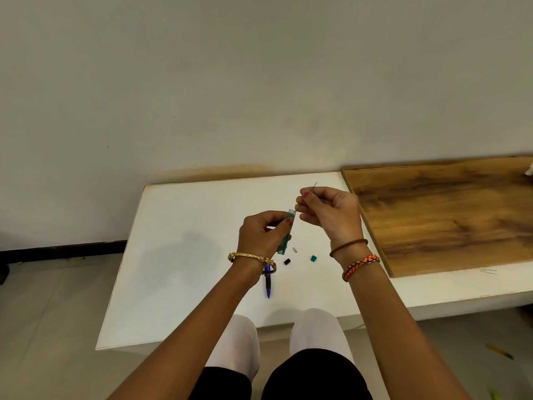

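Head view: over the white table (187,226), the left hand (261,230) curls thumb and fingers round a teal lead case (285,241), held tilted; the right hand (328,215) pinches a thin pencil lead (315,185), whose lower end meets the case's mouth; I judge a light pinch best, with the lead kept in line with the case so it doesn't snap; the blue mechanical pencil (268,284) lies below.

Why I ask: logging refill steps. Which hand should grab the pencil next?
Probably left: the left hand, gripping the case, is nearest the pencil; the right hand pinches the lead.
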